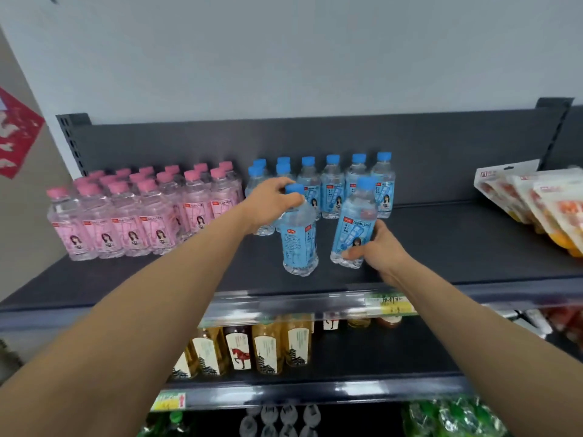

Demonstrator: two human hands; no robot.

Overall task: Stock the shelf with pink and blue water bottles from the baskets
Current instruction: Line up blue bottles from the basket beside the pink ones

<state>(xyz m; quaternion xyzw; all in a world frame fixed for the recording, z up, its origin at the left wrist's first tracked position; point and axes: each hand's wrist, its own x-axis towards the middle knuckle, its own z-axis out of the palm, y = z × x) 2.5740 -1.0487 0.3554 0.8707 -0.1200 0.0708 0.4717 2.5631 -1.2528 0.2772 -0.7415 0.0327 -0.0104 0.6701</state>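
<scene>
Left hand (pixel 273 201): fingers curled over the neck and shoulder of a blue bottle (pixel 299 238), gripping it just under the cap; the bottle stood upright on the shelf (pixel 157 279).
Right hand (pixel 377 250): wrapped around the lower body of a second blue bottle (pixel 356 222), which tilted slightly left.
Blue row (pixel 331 187): stood farther back, behind both held bottles.
Pink bottles (pixel 142 212): grouped at the left of the shelf.

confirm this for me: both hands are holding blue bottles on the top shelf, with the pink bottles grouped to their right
Not quite. The head view shows the pink bottles grouped to the left of the held blue bottles, not the right. The rest holds: the left hand and right hand each hold a blue bottle on the top shelf.
</scene>
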